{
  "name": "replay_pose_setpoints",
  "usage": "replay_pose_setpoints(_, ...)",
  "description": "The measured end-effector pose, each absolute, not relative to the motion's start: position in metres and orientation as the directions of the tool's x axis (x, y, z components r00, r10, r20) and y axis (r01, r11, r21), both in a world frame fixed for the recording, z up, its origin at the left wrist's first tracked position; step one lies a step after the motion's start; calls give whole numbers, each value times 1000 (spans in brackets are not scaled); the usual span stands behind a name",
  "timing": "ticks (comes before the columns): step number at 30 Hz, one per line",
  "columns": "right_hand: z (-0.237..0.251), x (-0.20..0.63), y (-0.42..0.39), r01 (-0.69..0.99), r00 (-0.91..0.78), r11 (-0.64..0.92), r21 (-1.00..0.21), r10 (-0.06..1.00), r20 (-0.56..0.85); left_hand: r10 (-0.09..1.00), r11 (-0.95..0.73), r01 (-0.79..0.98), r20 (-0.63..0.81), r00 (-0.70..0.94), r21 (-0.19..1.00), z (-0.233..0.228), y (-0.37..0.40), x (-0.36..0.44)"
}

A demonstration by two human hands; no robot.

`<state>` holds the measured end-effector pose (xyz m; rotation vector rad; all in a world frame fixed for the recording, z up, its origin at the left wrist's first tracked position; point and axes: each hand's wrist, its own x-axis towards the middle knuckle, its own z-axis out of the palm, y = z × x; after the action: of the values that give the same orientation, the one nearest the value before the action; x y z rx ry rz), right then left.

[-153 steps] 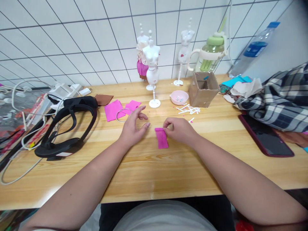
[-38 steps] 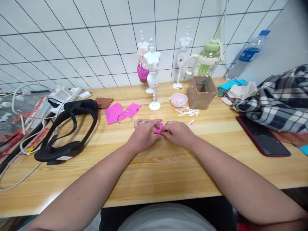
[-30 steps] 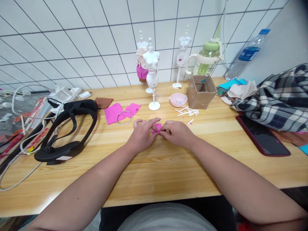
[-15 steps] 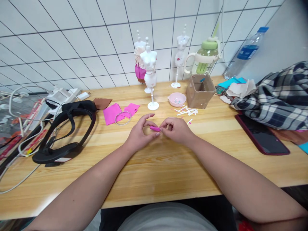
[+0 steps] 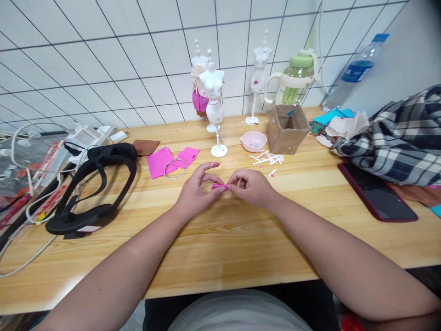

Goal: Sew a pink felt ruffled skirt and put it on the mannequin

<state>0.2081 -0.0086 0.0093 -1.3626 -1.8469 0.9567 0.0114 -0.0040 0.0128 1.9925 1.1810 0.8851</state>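
A small folded piece of magenta fabric (image 5: 217, 186) is held above the wooden table, between both hands. My left hand (image 5: 200, 188) pinches it between thumb and fingers, with the index finger raised off it. My right hand (image 5: 251, 187) is closed, its thumb and index fingertips pinching the fabric's right end. Just beyond the hands stands a bare white mini mannequin (image 5: 214, 99) on a round base. Left of it lie flat magenta fabric pieces (image 5: 160, 163) with a thin metal ring (image 5: 175, 168) resting on them.
Behind are a dressed mannequin (image 5: 200, 101), another mannequin (image 5: 259, 76), a pink dish (image 5: 254, 141), a cardboard box (image 5: 288, 133) and white strips (image 5: 267, 158). A black headset (image 5: 91, 193) lies left; a phone (image 5: 379, 193) and plaid cloth (image 5: 406, 138) lie right.
The magenta fabric has turned between my fingers and now looks narrower and more folded. Both hands stay almost in place, still pinching it.
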Motion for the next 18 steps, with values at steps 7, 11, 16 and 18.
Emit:
replay_pose_setpoints(7, 8, 206, -12, 520, -303, 297, -801, 941, 152, 885, -444, 500, 279, 372, 744, 14, -6, 12)
replay_pose_setpoints(11, 15, 213, -9, 584, -351, 352, -731, 922, 164, 895, -429, 512, 272, 355, 744, 13, -6, 13)
replay_pose_setpoints(16, 20, 238, -2, 923, -157, 175, -343, 984, 79, 900, -423, 533, 271, 342, 733, 13, -5, 11)
replay_pose_setpoints(18, 17, 245, -1, 975, -78, 82, -208, 997, 28, 894, -439, 546, 287, 344, 714, 12, -4, 9)
